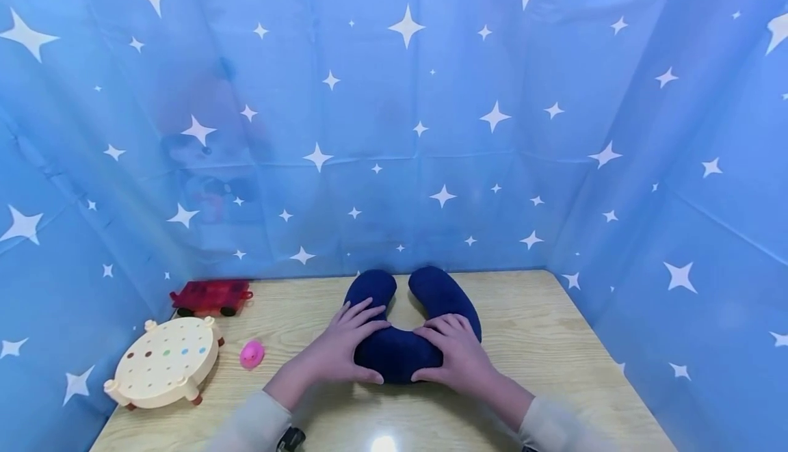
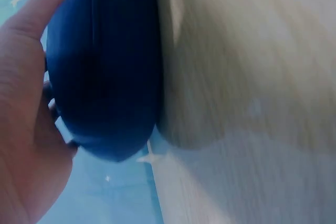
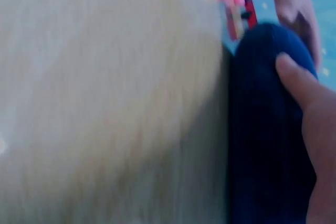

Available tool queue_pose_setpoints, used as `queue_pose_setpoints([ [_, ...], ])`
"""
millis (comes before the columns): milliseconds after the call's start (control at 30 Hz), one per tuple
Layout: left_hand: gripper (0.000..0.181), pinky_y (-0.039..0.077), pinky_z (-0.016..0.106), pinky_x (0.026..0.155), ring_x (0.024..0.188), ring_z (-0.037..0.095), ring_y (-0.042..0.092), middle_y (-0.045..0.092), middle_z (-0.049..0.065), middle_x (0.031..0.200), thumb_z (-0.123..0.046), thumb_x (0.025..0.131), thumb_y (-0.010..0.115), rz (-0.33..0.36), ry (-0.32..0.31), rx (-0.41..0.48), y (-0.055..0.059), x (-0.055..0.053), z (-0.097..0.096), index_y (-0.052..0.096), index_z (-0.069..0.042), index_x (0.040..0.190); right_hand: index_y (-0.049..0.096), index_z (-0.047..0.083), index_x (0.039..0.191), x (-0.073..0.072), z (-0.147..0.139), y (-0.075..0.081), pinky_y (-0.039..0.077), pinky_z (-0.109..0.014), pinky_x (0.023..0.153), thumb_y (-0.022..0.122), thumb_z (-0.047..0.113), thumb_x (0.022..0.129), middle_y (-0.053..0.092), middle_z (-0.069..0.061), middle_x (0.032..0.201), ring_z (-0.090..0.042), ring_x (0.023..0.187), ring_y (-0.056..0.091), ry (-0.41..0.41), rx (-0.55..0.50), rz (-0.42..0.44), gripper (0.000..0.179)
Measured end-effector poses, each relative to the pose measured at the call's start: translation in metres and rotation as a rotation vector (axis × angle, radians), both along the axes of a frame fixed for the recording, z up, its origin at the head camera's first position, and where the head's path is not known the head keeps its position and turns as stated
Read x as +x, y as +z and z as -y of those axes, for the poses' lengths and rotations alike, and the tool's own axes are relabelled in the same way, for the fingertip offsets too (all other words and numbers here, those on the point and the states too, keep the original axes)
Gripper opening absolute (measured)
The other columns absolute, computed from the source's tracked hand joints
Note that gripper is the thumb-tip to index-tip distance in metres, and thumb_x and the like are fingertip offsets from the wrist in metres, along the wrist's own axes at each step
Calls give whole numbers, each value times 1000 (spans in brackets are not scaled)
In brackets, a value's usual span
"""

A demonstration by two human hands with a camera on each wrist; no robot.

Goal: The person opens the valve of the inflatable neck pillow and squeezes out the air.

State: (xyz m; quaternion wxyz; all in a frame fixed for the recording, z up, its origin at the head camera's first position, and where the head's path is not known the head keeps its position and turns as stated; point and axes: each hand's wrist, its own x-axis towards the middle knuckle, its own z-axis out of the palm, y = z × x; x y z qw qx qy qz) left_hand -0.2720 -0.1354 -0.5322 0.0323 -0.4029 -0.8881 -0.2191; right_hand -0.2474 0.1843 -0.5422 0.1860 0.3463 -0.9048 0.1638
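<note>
A dark blue U-shaped neck pillow (image 1: 399, 355) lies on the table, its two ends toward the curtain. My left hand (image 1: 346, 344) holds its left curve, fingers spread over the top and thumb at the near edge. On the opposite curve, my right hand (image 1: 460, 355) grips in the same way, thumb at the near side. The left wrist view shows the pillow (image 2: 105, 61) close up beside the left hand (image 2: 26, 124). In the right wrist view the right thumb lies on the pillow (image 3: 268, 129), and the left hand (image 3: 295, 3) appears beyond it.
At the table's left stands a cream oval board with short legs and coloured dots (image 1: 166, 360). Behind it is a translucent red wheeled toy (image 1: 212, 296). A small pink toy (image 1: 252, 354) lies between board and pillow. Blue star-patterned curtains (image 1: 382, 130) enclose the wooden table (image 1: 542, 349).
</note>
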Motion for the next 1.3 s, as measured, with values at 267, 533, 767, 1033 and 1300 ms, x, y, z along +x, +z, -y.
queue_pose_setpoints([
  [267,83,10,69,131,165,28,30,53,-3,166,-76,88,79,-117,21,-13,-4,0,-16,65,-27,154,73,21,144,13,24,-4,40,-62,115,77,83,83,67,-1,134,-29,126,58,-116,22,19,87],
  [533,76,10,64,133,155,22,44,65,-9,149,-77,88,78,-126,59,-16,-7,-4,-17,66,-34,150,69,18,148,4,12,0,40,-59,117,86,71,85,67,1,141,-26,131,58,8,33,5,84],
  [767,73,13,66,132,155,23,45,65,-10,149,-78,89,76,-132,70,-16,-14,-8,-16,67,-36,148,64,17,154,-11,-27,-18,40,-60,116,91,59,87,63,-6,151,-33,141,54,167,-148,-70,83],
  [1033,72,10,64,133,156,22,43,65,-9,149,-73,88,82,-106,80,-5,-13,-6,-17,67,-36,148,69,13,144,8,-56,-6,48,-56,104,102,38,79,62,-9,148,-31,133,57,62,-193,-89,77],
  [1300,72,9,64,133,157,20,42,64,-9,150,-75,90,79,-96,85,-12,-12,-5,-17,66,-37,149,64,6,115,15,-71,-15,54,-34,92,106,22,71,62,-2,114,-18,105,61,-56,-225,-74,63],
])
